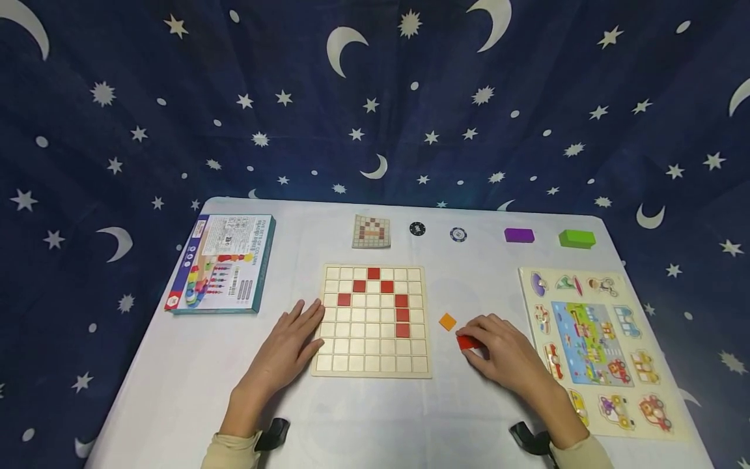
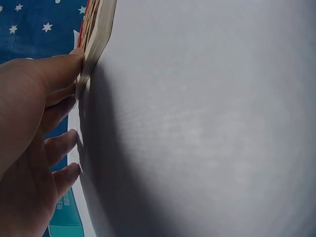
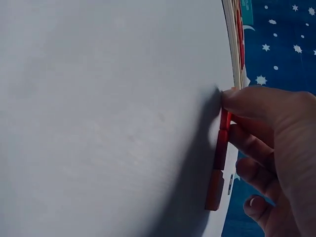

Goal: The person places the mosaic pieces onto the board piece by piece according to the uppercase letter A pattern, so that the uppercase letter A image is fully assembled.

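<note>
A wooden grid board (image 1: 375, 363) lies flat on the table, with several red square tiles (image 1: 402, 315) set in its cells in a peaked outline. My left hand (image 1: 280, 355) rests at the board's left edge, fingers extended, with the thumb (image 2: 61, 71) against the edge. To the right of the board, my right hand (image 1: 504, 352) pinches a red tile (image 1: 467, 342) low over the table. In the right wrist view, another red tile (image 3: 221, 150) and an orange one (image 3: 214, 190) line up below the thumb. A loose orange tile (image 1: 448, 322) lies between board and right hand.
A pattern card (image 1: 372, 240) stands behind the board. Two round chips, one black (image 1: 417, 228) and one blue-white (image 1: 459, 234), sit beside it, then a purple block (image 1: 519, 235) and a green block (image 1: 577, 239). A boxed game (image 1: 225, 264) lies left, a picture puzzle (image 1: 609, 404) right.
</note>
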Available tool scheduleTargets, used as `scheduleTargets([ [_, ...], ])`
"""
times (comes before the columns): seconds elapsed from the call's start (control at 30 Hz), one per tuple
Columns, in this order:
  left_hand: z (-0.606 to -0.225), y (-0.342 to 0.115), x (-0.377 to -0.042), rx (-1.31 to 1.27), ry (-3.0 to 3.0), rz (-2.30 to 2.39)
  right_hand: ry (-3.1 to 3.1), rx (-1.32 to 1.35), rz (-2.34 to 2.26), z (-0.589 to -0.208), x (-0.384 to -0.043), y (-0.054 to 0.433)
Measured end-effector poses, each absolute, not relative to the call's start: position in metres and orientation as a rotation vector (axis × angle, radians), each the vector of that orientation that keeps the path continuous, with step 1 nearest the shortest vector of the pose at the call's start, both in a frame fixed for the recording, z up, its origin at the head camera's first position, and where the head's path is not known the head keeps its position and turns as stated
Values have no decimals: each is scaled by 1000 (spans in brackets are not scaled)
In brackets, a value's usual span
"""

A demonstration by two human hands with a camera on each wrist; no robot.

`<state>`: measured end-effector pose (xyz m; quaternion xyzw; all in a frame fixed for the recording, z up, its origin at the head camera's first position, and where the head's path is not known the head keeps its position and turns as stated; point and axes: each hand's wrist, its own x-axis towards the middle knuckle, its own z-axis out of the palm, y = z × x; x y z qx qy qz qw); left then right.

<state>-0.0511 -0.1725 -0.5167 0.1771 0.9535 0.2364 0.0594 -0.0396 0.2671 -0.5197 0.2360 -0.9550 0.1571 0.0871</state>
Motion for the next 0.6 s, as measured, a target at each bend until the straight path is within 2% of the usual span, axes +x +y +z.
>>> scheduleTargets([
  [0.3, -519, -172, -53, 554, 2895, 721, -2811, 675, 545, -518, -54, 248],
  [0.6, -518, -173, -51, 548, 2897, 719, -2807, 743, 575, -517, -76, 173],
])
